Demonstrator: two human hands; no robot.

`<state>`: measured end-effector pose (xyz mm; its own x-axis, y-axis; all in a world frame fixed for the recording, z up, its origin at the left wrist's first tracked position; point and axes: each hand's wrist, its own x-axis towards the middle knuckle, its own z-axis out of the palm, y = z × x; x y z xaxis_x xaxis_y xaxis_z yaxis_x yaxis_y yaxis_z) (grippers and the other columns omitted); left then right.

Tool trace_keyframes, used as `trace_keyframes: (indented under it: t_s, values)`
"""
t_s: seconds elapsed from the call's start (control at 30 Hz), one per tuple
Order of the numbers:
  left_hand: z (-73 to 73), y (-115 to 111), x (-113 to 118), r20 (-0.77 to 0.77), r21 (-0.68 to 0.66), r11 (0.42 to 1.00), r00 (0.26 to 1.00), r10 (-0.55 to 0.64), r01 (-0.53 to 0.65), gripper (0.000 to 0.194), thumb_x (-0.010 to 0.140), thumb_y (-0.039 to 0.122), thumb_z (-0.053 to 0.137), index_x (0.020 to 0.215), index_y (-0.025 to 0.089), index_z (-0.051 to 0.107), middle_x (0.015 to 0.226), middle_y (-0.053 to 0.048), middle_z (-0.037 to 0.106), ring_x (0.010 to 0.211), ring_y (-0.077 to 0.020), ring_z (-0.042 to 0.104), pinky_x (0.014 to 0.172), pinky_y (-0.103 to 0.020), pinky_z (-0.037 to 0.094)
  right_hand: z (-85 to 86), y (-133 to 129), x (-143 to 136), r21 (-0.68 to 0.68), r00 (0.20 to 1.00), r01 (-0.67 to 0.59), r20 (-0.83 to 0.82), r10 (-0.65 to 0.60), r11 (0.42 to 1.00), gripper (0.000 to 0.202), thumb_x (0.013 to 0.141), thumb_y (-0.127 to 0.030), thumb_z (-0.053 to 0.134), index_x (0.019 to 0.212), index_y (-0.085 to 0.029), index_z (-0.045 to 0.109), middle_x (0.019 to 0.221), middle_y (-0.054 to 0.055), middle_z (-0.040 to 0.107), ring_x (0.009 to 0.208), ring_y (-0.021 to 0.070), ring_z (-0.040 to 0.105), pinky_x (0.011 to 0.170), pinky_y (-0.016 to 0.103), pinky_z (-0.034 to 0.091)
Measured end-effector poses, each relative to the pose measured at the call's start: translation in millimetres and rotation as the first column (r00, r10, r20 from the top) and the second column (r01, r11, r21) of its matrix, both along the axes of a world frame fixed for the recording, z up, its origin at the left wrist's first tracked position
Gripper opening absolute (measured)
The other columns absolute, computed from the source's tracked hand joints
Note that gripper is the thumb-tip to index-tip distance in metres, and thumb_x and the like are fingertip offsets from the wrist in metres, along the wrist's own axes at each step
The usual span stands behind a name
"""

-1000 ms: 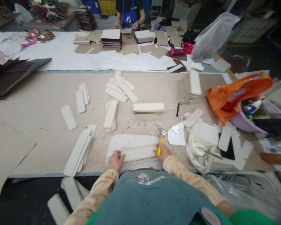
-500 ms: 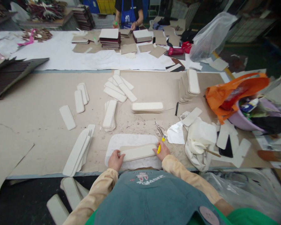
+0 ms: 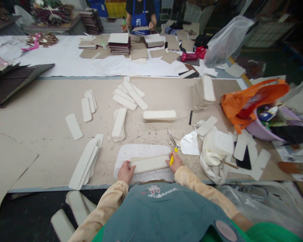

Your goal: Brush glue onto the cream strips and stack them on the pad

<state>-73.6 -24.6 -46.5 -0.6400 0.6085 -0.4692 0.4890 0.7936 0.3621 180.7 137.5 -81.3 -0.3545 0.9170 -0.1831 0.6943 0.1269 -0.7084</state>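
My left hand [image 3: 126, 172] is closed on the left end of a long off-white panel with rounded corners [image 3: 150, 164]. At its right end, the fingers of my right hand [image 3: 176, 162] meet the panel while also gripping a slim yellow tool [image 3: 171, 159], whose kind I cannot make out. Under the panel, a similar piece partly shows along its far edge. Both lie over a white rounded sheet [image 3: 121, 151] near the table's front edge. Just beyond my right hand are metal scissors [image 3: 171, 137].
Stacked off-white panels [image 3: 84, 164] lie to the left, with more piles [image 3: 159, 115] further back. On the right are a bundled white cloth [image 3: 215, 148], an orange bag [image 3: 249, 99] and a purple basin [image 3: 264, 131]. Across the tables, a person in a blue apron [image 3: 140, 16] handles a flat piece.
My hands and the panel hold almost the same position. The person across the tables has raised a flat piece in front of the apron. The view has shifted slightly.
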Motion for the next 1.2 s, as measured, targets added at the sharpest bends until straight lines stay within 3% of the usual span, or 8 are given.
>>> trace_keyframes:
  t_s: [0.17, 0.4, 0.53, 0.67, 0.8, 0.93, 1.0, 1.2]
  values:
    - [-5.2, -2, -1, -0.006, 0.042, 0.999, 1.0, -0.023, 0.023, 0.036, 0.084, 0.038, 0.055, 0.112, 0.016, 0.053, 0.076, -0.001, 0.06, 0.078, -0.0199, 0.063, 0.066, -0.028, 0.043, 1.9, -1, 1, -0.025, 0.999, 0.018, -0.046, -0.019, 1.0, 0.027, 0.062, -0.03, 0.059, 0.084, -0.023, 0.045, 0.079, -0.001, 0.057, 0.072, 0.0186, 0.057, 0.071, 0.033, 0.046]
    - [-8.7, -7, -2, -0.018, 0.167, 0.984, 0.998, -0.057, 0.059, 0.042, 0.081, 0.031, 0.057, 0.119, 0.013, 0.051, 0.102, -0.011, 0.058, 0.099, -0.0264, 0.059, 0.088, -0.04, 0.046, 8.8, -4, 3, -0.087, 0.988, 0.04, -0.148, -0.053, 0.995, 0.029, 0.062, -0.03, 0.06, 0.086, -0.024, 0.044, 0.075, -0.002, 0.057, 0.067, 0.0173, 0.057, 0.071, 0.035, 0.047]
    - [4.3, -3, -5, 0.026, 0.292, 0.948, 0.99, -0.14, 0.126, 0.045, 0.075, 0.024, 0.061, 0.119, 0.014, 0.054, 0.12, -0.016, 0.055, 0.12, -0.0307, 0.049, 0.105, -0.048, 0.035, 22.3, -5, 0, -0.141, 0.96, -0.007, -0.279, -0.033, 0.99, 0.031, 0.066, -0.032, 0.061, 0.088, -0.024, 0.041, 0.078, -0.001, 0.057, 0.066, 0.0155, 0.058, 0.068, 0.033, 0.05]
    - [24.3, 22, -7, 0.142, 0.414, 0.891, 0.955, -0.262, 0.184, 0.054, 0.071, 0.029, 0.067, 0.122, 0.016, 0.055, 0.13, -0.014, 0.055, 0.127, -0.0295, 0.044, 0.111, -0.047, 0.029, 49.9, 4, -12, -0.172, 0.906, -0.086, -0.423, 0.005, 0.981, 0.036, 0.069, -0.036, 0.065, 0.09, -0.025, 0.038, 0.085, 0.0, 0.057, 0.067, 0.013, 0.057, 0.062, 0.028, 0.051]
    - [40.3, 59, -5, 0.325, 0.475, 0.857, 0.864, -0.384, 0.202, 0.053, 0.061, 0.033, 0.077, 0.111, 0.019, 0.065, 0.114, -0.008, 0.067, 0.111, -0.0257, 0.058, 0.103, -0.038, 0.039, 86.3, 19, -31, -0.244, 0.804, -0.19, -0.595, 0.008, 0.951, 0.04, 0.069, -0.033, 0.07, 0.089, -0.026, 0.037, 0.089, -0.001, 0.058, 0.067, 0.011, 0.056, 0.061, 0.025, 0.049]
    - [54.9, 83, 2, 0.494, 0.469, 0.867, 0.764, -0.415, 0.168, 0.027, 0.062, 0.037, 0.074, 0.077, 0.016, 0.071, 0.07, 0.0, 0.068, 0.069, -0.0175, 0.061, 0.068, -0.027, 0.048, 118.7, 38, -46, -0.274, 0.72, -0.256, -0.694, -0.006, 0.927, 0.042, 0.068, -0.032, 0.075, 0.088, -0.025, 0.038, 0.084, -0.003, 0.059, 0.07, 0.0113, 0.058, 0.063, 0.024, 0.048]
    - [65.2, 87, 7, 0.543, 0.465, 0.877, 0.745, -0.387, 0.117, 0.028, 0.064, 0.041, 0.07, 0.069, 0.014, 0.068, 0.06, 0.002, 0.061, 0.06, -0.0146, 0.056, 0.058, -0.025, 0.043, 131.3, 48, -48, -0.249, 0.717, -0.232, -0.697, -0.008, 0.94, 0.042, 0.068, -0.033, 0.075, 0.087, -0.025, 0.039, 0.082, -0.003, 0.06, 0.069, 0.0115, 0.058, 0.065, 0.025, 0.049]
    - [103.2, 95, 21, 0.634, 0.473, 0.88, 0.714, -0.299, -0.052, 0.037, 0.07, 0.048, 0.064, 0.081, 0.013, 0.068, 0.067, 0.0, 0.064, 0.059, -0.0128, 0.053, 0.056, -0.024, 0.04, 159.2, 72, -46, -0.133, 0.786, -0.07, -0.618, -0.028, 0.989, 0.039, 0.069, -0.04, 0.076, 0.082, -0.023, 0.043, 0.073, -0.006, 0.055, 0.059, 0.0102, 0.054, 0.056, 0.025, 0.049]
